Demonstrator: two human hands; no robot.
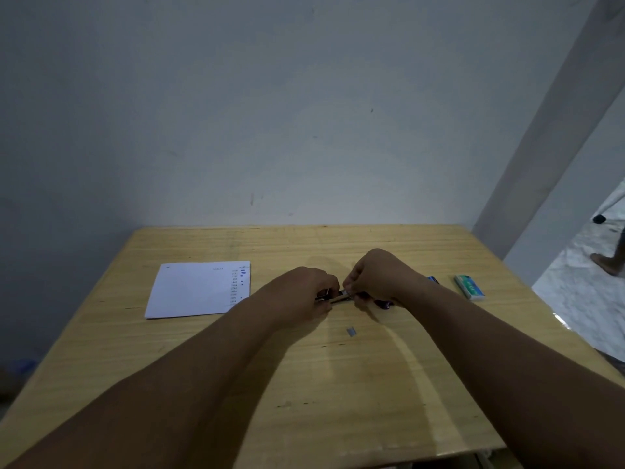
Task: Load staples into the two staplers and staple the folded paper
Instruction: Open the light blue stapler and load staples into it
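Observation:
Both hands meet over a small dark stapler point(338, 297) lying opened on the wooden table point(304, 384). My left hand point(304, 292) grips its left end. My right hand point(375, 279) pinches a silvery strip of staples point(346, 292) at the stapler's open channel. A dark purple part of the stapler point(384, 304) shows under my right wrist. A blue second stapler point(433, 279) peeks out behind my right forearm, mostly hidden. The folded white paper point(199, 290) lies to the left. A short loose piece of staples point(351, 331) lies near the hands.
A green and white staple box point(469, 287) lies at the table's right side. The table stands against a pale wall. To the right, on a light floor, another person's foot point(607, 264) is in view.

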